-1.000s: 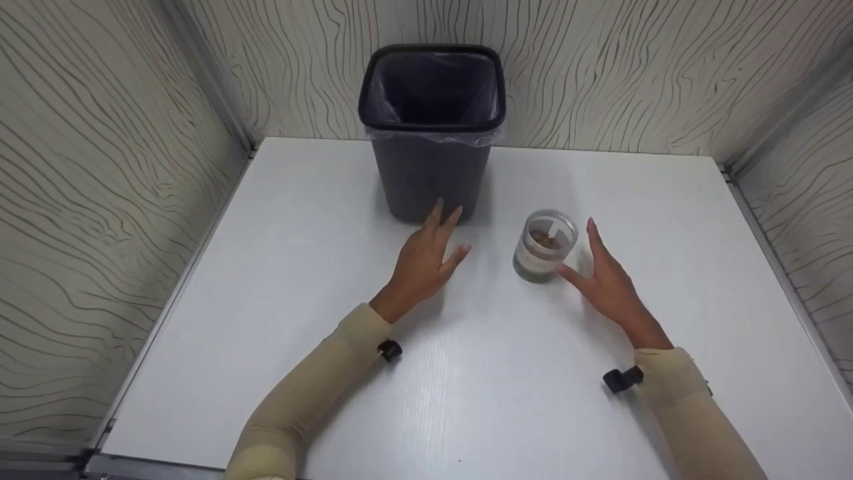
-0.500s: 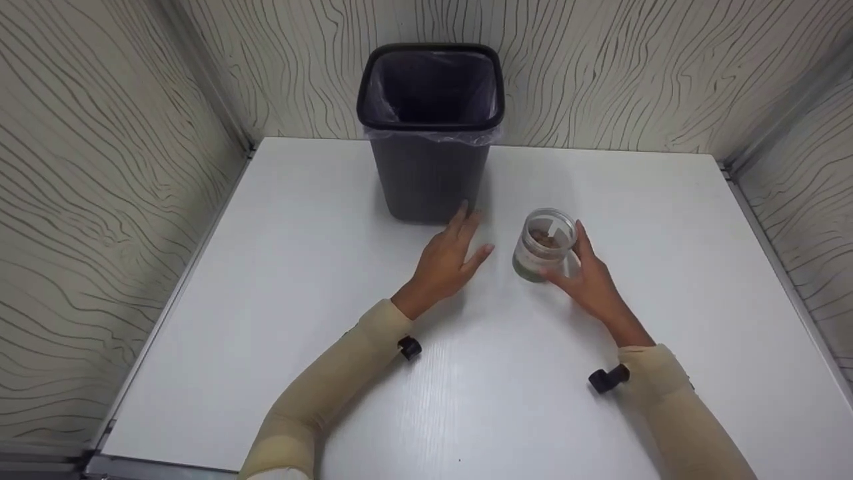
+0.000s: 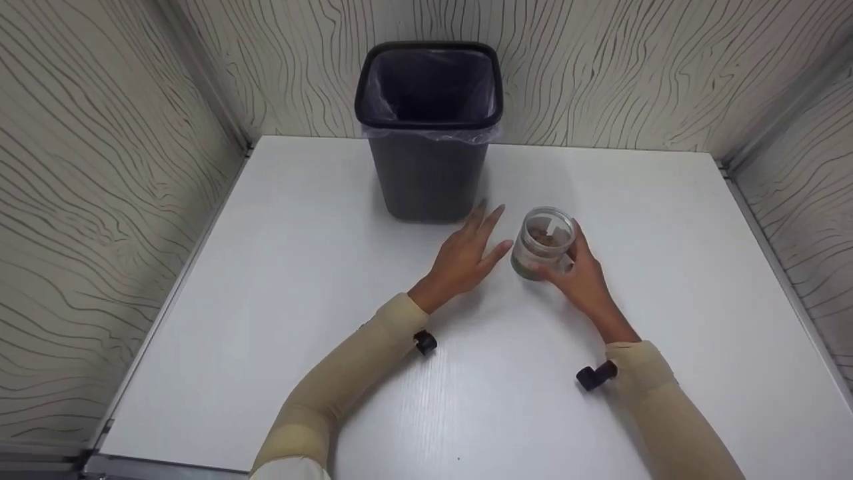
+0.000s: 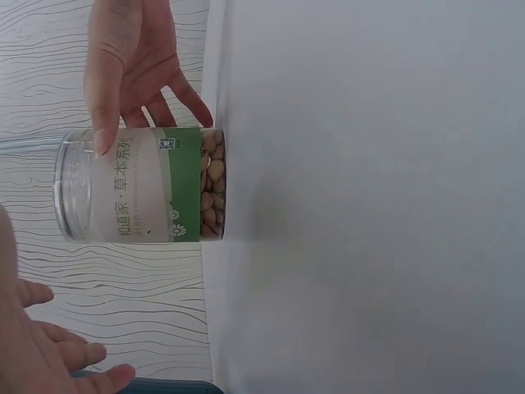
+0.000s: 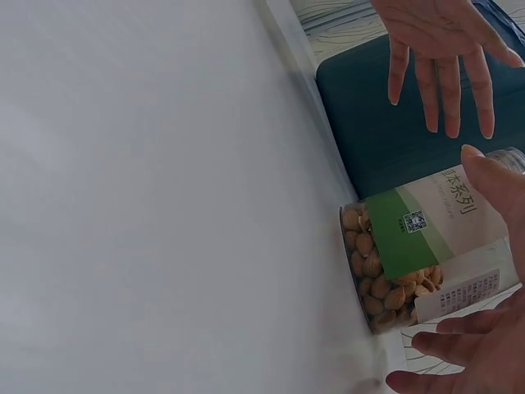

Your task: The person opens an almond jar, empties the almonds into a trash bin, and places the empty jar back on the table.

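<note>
A clear plastic jar [image 3: 544, 243] stands upright on the white table, right of the bin. In the left wrist view its label [image 4: 135, 185] is white and green, with brown almond-shaped kernels [image 4: 213, 185] showing at the base. My right hand [image 3: 580, 277] holds the jar from the right, thumb across the front and fingers reaching round the far side. My left hand [image 3: 463, 260] is to the left of the jar, fingers spread and holding nothing, its thumb tip close to the jar's side. Part of the right fingers is hidden behind the jar in the head view.
A dark waste bin [image 3: 430, 177] lined with a clear bag stands at the back of the white table [image 3: 300, 267], beyond the left hand. Wood-patterned walls [image 3: 600, 73] rise behind and on both sides. Small black cameras [image 3: 425, 343] sit on both wrists.
My right hand has moved left and closed round the jar, from standing open beside it. My left hand has shifted right, toward the jar. Jar and bin stay in place.
</note>
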Demonstrator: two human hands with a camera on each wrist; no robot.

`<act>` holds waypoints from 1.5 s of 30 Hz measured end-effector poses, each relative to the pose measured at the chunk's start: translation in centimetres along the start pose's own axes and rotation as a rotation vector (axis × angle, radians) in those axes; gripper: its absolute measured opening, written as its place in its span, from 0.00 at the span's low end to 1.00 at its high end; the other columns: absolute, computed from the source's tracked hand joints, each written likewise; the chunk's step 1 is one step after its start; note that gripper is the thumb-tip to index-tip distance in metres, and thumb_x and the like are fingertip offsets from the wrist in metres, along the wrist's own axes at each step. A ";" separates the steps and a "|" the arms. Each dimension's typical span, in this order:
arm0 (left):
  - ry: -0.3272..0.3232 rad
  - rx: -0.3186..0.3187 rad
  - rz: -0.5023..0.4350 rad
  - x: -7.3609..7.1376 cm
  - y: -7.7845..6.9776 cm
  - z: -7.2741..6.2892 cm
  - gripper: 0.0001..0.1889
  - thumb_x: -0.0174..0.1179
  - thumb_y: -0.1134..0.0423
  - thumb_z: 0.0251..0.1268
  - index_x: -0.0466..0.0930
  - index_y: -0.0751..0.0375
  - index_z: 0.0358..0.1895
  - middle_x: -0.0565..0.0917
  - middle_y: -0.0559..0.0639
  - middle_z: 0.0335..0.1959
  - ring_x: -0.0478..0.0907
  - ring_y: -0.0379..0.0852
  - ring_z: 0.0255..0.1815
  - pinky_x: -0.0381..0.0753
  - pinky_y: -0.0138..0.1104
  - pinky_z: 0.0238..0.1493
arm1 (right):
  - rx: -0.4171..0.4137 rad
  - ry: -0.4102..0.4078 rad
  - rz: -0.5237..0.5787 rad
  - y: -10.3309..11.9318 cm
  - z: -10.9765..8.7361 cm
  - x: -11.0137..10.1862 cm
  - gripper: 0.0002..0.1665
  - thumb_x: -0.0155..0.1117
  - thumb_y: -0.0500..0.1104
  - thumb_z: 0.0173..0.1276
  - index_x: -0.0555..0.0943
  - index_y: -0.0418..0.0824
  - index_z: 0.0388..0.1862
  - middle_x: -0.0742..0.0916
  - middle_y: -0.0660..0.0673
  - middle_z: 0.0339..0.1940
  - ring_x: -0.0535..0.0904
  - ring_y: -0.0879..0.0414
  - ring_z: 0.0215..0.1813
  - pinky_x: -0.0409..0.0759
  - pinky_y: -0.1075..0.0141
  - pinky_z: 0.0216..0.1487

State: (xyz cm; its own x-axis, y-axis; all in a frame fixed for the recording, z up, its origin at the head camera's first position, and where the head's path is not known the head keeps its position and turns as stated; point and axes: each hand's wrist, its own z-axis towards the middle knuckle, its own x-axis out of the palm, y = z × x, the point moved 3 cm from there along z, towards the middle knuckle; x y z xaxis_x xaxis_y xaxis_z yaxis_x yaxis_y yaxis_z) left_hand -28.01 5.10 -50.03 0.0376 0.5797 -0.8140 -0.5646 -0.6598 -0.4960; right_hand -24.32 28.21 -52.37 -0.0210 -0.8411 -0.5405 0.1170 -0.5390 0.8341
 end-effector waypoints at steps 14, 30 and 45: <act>0.040 0.034 -0.093 1.4 -1.4 1.6 0.39 0.35 0.30 0.77 0.45 0.44 0.84 0.48 0.58 0.83 0.68 0.56 0.74 0.77 0.50 0.62 | -0.005 -0.074 0.048 0.3 0.4 0.1 0.65 0.80 0.54 0.60 0.48 0.46 0.84 0.66 0.36 0.79 0.60 0.38 0.79 0.61 0.41 0.74; 0.086 0.072 -0.177 2.2 -2.0 2.4 0.38 0.36 0.31 0.78 0.43 0.41 0.84 0.48 0.52 0.84 0.63 0.50 0.77 0.72 0.46 0.69 | 0.029 -0.121 0.081 0.4 0.7 0.4 0.68 0.82 0.52 0.57 0.46 0.46 0.84 0.63 0.37 0.80 0.58 0.39 0.80 0.61 0.42 0.74; 0.092 0.114 -0.232 2.4 -1.5 1.5 0.38 0.37 0.36 0.80 0.43 0.52 0.84 0.50 0.49 0.83 0.52 0.40 0.81 0.58 0.35 0.76 | 0.054 -0.111 0.121 0.3 0.5 1.7 0.67 0.84 0.53 0.55 0.50 0.38 0.82 0.66 0.35 0.78 0.60 0.41 0.79 0.63 0.45 0.74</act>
State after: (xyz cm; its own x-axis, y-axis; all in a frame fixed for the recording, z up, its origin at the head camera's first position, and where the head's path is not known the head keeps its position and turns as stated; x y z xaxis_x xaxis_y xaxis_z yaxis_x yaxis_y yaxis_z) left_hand -28.30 8.17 -50.82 0.2487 0.6599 -0.7090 -0.6209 -0.4532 -0.6396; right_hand -24.78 26.62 -52.97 -0.1204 -0.8983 -0.4225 0.0719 -0.4324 0.8988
